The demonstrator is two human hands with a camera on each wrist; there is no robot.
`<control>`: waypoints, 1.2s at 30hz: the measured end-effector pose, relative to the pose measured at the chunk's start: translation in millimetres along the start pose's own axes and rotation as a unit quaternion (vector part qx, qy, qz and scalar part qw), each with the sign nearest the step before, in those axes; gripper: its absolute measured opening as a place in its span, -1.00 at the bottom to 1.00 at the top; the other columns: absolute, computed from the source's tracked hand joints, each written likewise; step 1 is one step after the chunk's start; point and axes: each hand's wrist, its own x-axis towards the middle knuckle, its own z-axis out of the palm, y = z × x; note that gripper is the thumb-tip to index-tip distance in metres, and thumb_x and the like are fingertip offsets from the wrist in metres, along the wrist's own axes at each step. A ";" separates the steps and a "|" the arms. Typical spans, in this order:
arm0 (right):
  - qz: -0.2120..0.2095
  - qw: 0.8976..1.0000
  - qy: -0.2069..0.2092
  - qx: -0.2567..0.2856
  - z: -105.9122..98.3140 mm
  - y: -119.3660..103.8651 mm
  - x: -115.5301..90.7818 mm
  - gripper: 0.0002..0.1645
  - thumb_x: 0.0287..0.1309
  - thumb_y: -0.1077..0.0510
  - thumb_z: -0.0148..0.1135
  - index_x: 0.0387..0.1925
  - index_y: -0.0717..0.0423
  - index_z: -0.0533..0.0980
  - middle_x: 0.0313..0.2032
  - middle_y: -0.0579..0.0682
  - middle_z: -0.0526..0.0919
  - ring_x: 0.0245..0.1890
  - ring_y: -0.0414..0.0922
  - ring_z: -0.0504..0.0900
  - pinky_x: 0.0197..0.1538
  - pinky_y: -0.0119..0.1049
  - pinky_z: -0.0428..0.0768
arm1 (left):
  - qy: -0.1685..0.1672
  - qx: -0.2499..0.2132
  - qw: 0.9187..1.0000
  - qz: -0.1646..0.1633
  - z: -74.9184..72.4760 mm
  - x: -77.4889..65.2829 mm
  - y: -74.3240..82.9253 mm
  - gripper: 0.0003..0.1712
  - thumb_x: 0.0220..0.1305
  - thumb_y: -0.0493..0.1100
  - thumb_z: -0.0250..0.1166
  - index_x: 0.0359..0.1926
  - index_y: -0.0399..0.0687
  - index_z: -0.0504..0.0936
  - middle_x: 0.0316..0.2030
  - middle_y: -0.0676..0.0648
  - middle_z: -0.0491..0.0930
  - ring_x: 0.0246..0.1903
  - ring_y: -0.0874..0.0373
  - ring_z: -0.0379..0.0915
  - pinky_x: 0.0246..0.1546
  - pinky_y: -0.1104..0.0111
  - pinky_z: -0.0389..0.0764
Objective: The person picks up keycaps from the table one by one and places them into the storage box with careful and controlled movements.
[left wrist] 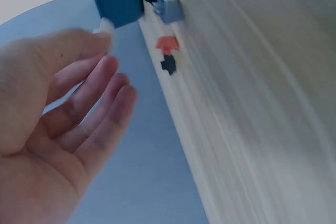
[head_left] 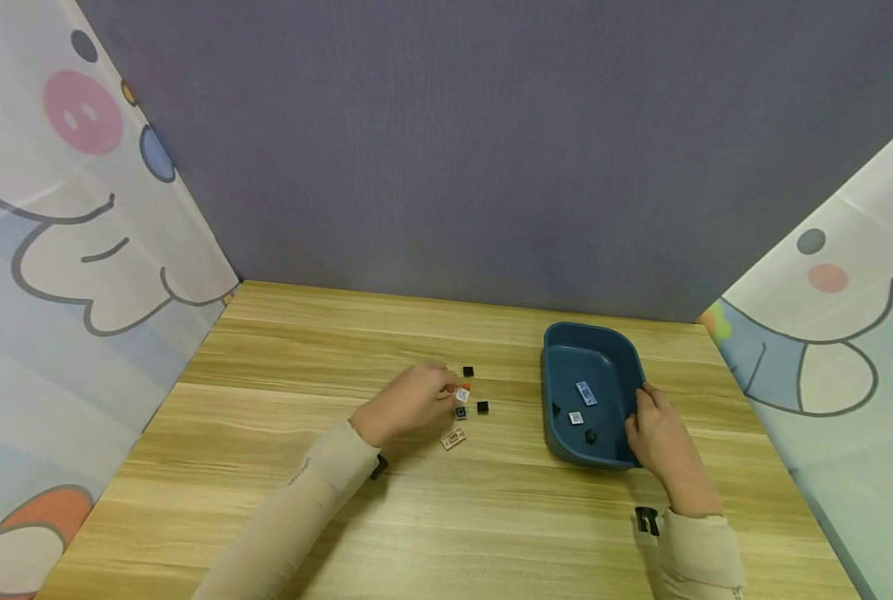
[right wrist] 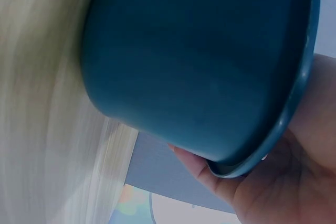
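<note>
My left hand point(head_left: 408, 404) pinches a small white square tile point(head_left: 463, 395) with a printed pattern between thumb and index finger; in the left wrist view this tile point(left wrist: 105, 26) is blurred at the fingertips. Just below it on the table are a red piece point(left wrist: 167, 43), a grey-blue cube point(left wrist: 168, 8) and black pieces point(head_left: 483, 407). A tan printed rectangular tile point(head_left: 454, 438) lies nearer the wrist. At the right, my right hand point(head_left: 659, 433) grips the rim of a dark blue plastic bin point(right wrist: 199, 77), thumb inside and fingers outside.
Inside the bin sit a blue printed strip point(head_left: 585, 393), a white tile point(head_left: 576, 418) and small black pieces point(head_left: 591, 436). The wooden table point(head_left: 506, 533) ends against a grey panel point(head_left: 431, 167) at the back. Printed cartoon sheets point(head_left: 71, 275) stand on both sides.
</note>
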 end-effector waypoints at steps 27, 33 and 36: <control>0.000 1.000 0.006 -0.001 2.8 1.8 2.4 -0.46 0.24 0.41 0.07 0.14 0.79 0.26 0.20 0.67 0.23 0.17 0.54 0.30 0.14 0.33 0.38 | -0.031 -0.006 0.996 0.079 46.2 89.5 110.9 -0.74 0.39 -0.10 0.30 0.04 0.00 0.73 -0.14 0.12 0.66 -0.26 0.42 0.46 -0.26 0.65 0.42; 0.003 1.000 0.001 -0.005 1.7 2.2 2.5 -0.45 0.25 0.40 0.08 0.14 0.79 0.25 0.21 0.67 0.22 0.18 0.53 0.29 0.14 0.32 0.38 | -0.035 0.019 0.994 0.099 55.9 96.4 118.5 -0.75 0.39 -0.07 0.30 0.01 0.01 0.74 -0.14 0.12 0.66 -0.29 0.43 0.48 -0.34 0.67 0.42; 0.001 1.000 0.002 -0.005 1.3 2.5 2.5 -0.45 0.25 0.40 0.08 0.14 0.79 0.25 0.21 0.67 0.22 0.18 0.53 0.29 0.14 0.32 0.38 | -0.036 0.021 0.994 0.101 59.1 98.0 118.6 -0.76 0.39 -0.07 0.30 -0.01 0.00 0.74 -0.16 0.12 0.66 -0.31 0.44 0.47 -0.37 0.67 0.41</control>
